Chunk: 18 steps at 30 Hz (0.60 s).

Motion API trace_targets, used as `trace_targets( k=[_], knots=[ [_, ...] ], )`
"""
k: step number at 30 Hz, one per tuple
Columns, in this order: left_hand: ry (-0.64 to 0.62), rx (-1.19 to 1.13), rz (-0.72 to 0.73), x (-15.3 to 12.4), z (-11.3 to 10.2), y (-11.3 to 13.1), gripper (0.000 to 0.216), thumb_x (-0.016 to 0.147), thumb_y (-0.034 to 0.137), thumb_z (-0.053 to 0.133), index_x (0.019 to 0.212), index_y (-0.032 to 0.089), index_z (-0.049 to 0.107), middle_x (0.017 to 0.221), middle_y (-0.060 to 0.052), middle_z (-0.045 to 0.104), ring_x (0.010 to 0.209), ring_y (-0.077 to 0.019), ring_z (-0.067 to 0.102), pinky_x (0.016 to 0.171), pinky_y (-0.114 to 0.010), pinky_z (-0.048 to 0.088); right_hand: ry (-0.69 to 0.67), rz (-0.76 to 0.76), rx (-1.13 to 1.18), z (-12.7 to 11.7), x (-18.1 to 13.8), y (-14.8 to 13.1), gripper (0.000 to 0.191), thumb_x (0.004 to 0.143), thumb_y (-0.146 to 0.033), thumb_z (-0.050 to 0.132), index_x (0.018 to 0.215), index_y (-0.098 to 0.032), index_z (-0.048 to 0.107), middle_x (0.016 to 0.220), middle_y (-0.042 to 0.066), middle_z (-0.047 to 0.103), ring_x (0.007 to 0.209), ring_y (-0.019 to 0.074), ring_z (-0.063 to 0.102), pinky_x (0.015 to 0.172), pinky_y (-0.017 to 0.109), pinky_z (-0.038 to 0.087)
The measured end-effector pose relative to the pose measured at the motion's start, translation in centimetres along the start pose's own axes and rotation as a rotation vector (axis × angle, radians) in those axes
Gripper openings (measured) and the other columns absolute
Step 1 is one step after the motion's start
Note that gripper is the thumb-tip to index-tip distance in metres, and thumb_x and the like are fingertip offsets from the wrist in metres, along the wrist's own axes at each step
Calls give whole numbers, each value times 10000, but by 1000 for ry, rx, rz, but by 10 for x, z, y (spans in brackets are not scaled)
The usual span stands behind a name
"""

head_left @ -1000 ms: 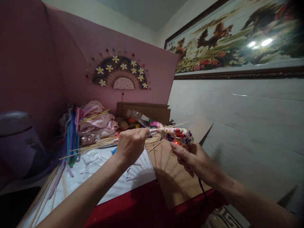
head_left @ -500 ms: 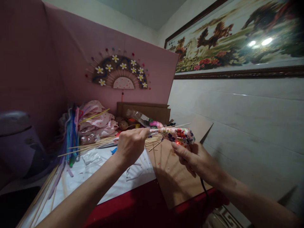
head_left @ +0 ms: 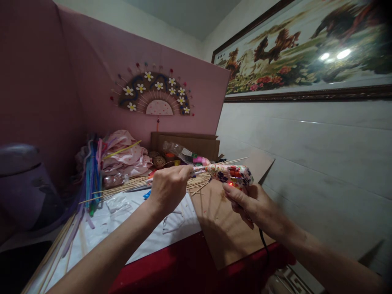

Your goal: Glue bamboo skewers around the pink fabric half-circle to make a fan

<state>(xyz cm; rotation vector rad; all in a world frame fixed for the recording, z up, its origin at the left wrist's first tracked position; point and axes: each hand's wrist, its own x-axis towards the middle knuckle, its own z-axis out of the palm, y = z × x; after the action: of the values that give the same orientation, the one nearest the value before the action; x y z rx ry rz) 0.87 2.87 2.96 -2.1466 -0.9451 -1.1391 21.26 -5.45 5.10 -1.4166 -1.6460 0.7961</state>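
My right hand (head_left: 249, 200) is wrapped around the handle of a floral-patterned glue gun (head_left: 229, 173), whose small red light glows near my thumb. A black cord (head_left: 263, 241) hangs down below that hand. My left hand (head_left: 171, 185) is closed in a pinch just left of the gun's front end. A long thin bamboo stick (head_left: 87, 200) appears to run through its fingers, with its other end sticking out behind the gun. The fingertips and the exact contact with the nozzle are hidden.
Behind my hands lie more bamboo sticks (head_left: 128, 183), pink dotted fabric (head_left: 125, 151), colored pipe cleaners (head_left: 92, 171) and a twine ball (head_left: 158, 160). White paper (head_left: 137, 241) and a brown board (head_left: 214, 228) cover the red-clothed table. A flowered fan (head_left: 159, 107) hangs on the pink panel.
The bamboo stick has shifted slightly to the right. The glue gun and my right hand have also moved a little right, while my left hand stays nearly in place.
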Motion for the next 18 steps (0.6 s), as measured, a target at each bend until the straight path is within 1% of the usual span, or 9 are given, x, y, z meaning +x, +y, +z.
trace_targets(
  k=[6, 10, 18],
  knots=[
    [17, 16, 2, 0, 0, -2, 123, 822, 151, 526, 851, 175, 643, 727, -23, 707, 621, -168, 653, 508, -256, 399, -9, -15, -11, -1, -1, 0, 525, 804, -620, 479, 530, -177, 411, 474, -53, 350, 330, 37, 328, 286, 175, 257],
    [21, 17, 6, 0, 1, -2, 121, 816, 146, 536, 857, 173, 646, 740, -27, 712, 627, -171, 656, 511, -257, 402, -13, -11, -36, -1, -2, -1, 526, 804, -624, 478, 542, -168, 441, 473, -49, 361, 332, 40, 336, 290, 176, 263],
    [37, 9, 8, -1, 1, -2, 132, 839, 171, 514, 857, 171, 645, 730, -28, 709, 621, -165, 651, 514, -252, 405, -10, -9, -26, -1, 1, -1, 517, 801, -617, 489, 546, -170, 438, 479, -47, 374, 329, 38, 334, 279, 175, 259]
  ],
)
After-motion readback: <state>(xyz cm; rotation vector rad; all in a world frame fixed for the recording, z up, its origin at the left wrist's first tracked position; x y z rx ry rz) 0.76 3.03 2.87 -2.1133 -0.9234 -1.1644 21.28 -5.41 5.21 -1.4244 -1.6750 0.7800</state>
